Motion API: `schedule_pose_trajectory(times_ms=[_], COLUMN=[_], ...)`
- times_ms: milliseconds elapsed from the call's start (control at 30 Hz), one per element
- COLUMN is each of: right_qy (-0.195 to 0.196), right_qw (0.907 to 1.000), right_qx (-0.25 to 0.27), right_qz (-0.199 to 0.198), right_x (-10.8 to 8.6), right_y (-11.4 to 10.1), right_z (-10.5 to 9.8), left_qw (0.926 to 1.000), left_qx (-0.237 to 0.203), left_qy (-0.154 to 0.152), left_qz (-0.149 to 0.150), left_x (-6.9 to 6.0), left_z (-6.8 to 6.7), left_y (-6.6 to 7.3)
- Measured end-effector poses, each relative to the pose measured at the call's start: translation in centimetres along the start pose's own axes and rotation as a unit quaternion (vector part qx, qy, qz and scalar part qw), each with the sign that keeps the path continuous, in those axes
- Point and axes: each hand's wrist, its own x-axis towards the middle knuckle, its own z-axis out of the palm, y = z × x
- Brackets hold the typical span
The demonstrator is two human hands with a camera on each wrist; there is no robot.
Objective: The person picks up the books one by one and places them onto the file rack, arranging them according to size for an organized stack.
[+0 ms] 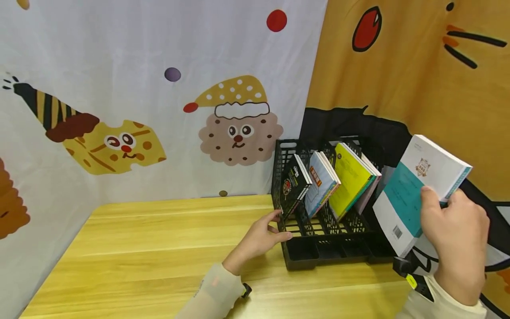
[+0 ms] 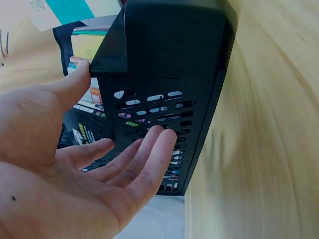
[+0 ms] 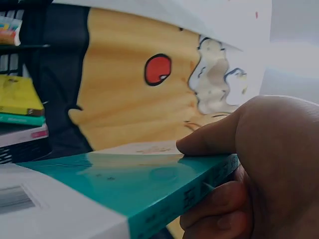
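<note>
My right hand [image 1: 456, 239] grips a thick white and teal book [image 1: 422, 177] by its spine edge, thumb on the cover and fingers beneath. The book is held tilted in the air, right of a black desktop book rack [image 1: 338, 248]. At the rack's left side, my left hand [image 1: 259, 237] rests its thumb and index fingertip on the edges. Its other fingers extend loosely along the slotted side panel [image 2: 169, 114]. Leaning in the rack's slots are black books [image 1: 292, 186], light blue books [image 1: 320, 181] and a yellow book [image 1: 350, 177], with a pinkish book [image 1: 364, 199] behind.
The rack stands on a light wooden table [image 1: 151, 257], near its right back part. A white cartoon-print curtain [image 1: 119, 53] hangs behind, and an orange and black one [image 1: 398, 88] hangs close on the right. Shallow trays [image 1: 303, 252] run along the rack's front.
</note>
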Motion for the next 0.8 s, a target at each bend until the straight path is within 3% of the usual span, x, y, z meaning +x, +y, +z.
schedule_pose_trajectory(times_ms=[233, 600, 800], right_qy=[-0.066, -0.072, -0.101], right_qw=[0.9974, 0.9968, 0.9942], right_qx=[-0.005, 0.036, 0.032], right_qz=[-0.027, -0.003, -0.023], right_x=[1.9, 5.1, 6.1], right_y=[1.2, 3.6, 4.7], right_z=[1.8, 6.1, 8.9], left_qw=[1.0000, 0.9999, 0.9999], left_qx=[-0.006, -0.009, -0.014], left_qy=[0.000, -0.005, -0.006], left_qz=[-0.004, -0.003, -0.005], left_x=[0.0, 0.0, -0.1], left_z=[0.0, 0.0, 0.1], left_y=[0.1, 0.2, 0.0])
